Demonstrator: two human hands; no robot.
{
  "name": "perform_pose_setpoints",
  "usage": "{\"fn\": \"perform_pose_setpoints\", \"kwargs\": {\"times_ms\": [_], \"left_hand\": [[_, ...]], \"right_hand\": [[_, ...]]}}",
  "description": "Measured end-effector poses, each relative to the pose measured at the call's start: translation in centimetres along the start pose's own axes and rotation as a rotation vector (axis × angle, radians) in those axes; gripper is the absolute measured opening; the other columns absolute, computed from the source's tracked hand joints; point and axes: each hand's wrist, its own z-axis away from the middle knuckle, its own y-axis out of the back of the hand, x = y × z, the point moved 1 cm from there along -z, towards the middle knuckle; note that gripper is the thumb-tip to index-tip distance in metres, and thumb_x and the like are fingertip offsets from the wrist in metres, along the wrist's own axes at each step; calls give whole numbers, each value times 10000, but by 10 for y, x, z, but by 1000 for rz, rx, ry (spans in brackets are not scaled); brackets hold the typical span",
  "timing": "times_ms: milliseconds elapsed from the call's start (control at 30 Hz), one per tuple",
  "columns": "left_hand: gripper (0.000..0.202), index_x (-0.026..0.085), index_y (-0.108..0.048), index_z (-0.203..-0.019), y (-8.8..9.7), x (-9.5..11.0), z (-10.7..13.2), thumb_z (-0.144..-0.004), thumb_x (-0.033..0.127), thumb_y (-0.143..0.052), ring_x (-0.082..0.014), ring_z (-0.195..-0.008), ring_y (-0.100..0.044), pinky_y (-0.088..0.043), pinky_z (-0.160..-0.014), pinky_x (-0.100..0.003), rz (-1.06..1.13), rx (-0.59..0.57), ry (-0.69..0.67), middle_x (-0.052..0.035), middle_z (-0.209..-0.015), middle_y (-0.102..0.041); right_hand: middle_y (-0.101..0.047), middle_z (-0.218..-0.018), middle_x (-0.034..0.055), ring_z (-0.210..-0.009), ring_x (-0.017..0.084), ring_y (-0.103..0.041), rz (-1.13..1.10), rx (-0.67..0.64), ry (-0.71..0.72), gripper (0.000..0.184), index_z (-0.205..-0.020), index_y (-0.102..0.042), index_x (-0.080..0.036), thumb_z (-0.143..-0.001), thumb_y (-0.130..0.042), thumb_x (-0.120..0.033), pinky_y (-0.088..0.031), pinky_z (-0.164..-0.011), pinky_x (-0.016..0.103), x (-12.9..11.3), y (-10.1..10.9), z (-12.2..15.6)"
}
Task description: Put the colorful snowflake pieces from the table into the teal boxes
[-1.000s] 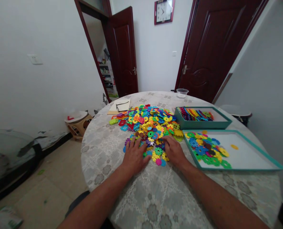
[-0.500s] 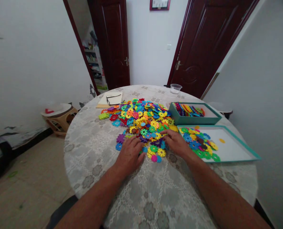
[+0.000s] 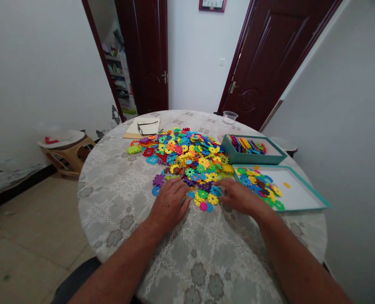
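A heap of colourful plastic snowflake discs (image 3: pixel 190 160) spreads over the middle of the round table. My left hand (image 3: pixel 170 204) is at the heap's near left edge, fingers bent; a bit of a green disc (image 3: pixel 184 199) shows between thumb and fingers. Across from it, my right hand (image 3: pixel 239 196) has its fingertips by a blue disc (image 3: pixel 215 191), thumb apart from the fingers and nothing visible in them. Between the hands lie several loose discs, among them a yellow one (image 3: pixel 213 199) and a pink one (image 3: pixel 203 206).
A teal box (image 3: pixel 253 157) holding rows of stacked discs stands at the right. In front of it, a shallow teal-rimmed lid (image 3: pixel 301 196) holds scattered discs. Black glasses (image 3: pixel 139 128) rest on a pad (image 3: pixel 130 134) at the back left. A clear plastic tub (image 3: pixel 230 117) sits at the far edge.
My right hand has drawn back slightly toward me from the yellow discs to beside the blue one. My left hand stays nearly in place. The camera view has shifted a little.
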Motion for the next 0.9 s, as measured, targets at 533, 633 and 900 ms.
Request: {"fn": "perform_pose_setpoints", "kwargs": {"times_ms": [533, 633, 900], "left_hand": [[224, 230, -681, -1165, -6, 11, 1, -955, 239, -606, -278, -1293, -571, -453, -1175, -493, 0, -92, -85, -91, -1175, -720], [198, 234, -683, -1134, -6, 16, 1, -952, 244, -603, -271, -1276, -580, -456, -1165, -474, -5, -177, -130, -93, -1142, -721], [315, 283, -639, -1226, -12, 22, 3, -913, 281, -683, -319, -1344, -513, -375, -1186, -543, -53, -329, -172, -80, -1188, -686]], "right_hand": [[-680, -901, 88, -848, 214, -617, 132, 51, 4, 186, -939, -701, -183, -954, -516, -170, -445, -781, 299, 3, -13, -13], [-694, -882, 58, -802, 193, -611, 0, 116, -36, 198, -1029, -706, -182, -958, -525, -219, -437, -748, 283, -1, -7, -11], [-713, -834, 16, -725, 166, -601, -239, -57, -9, 277, -1153, -731, -200, -916, -596, -243, -433, -685, 264, -16, -11, -6]]}}
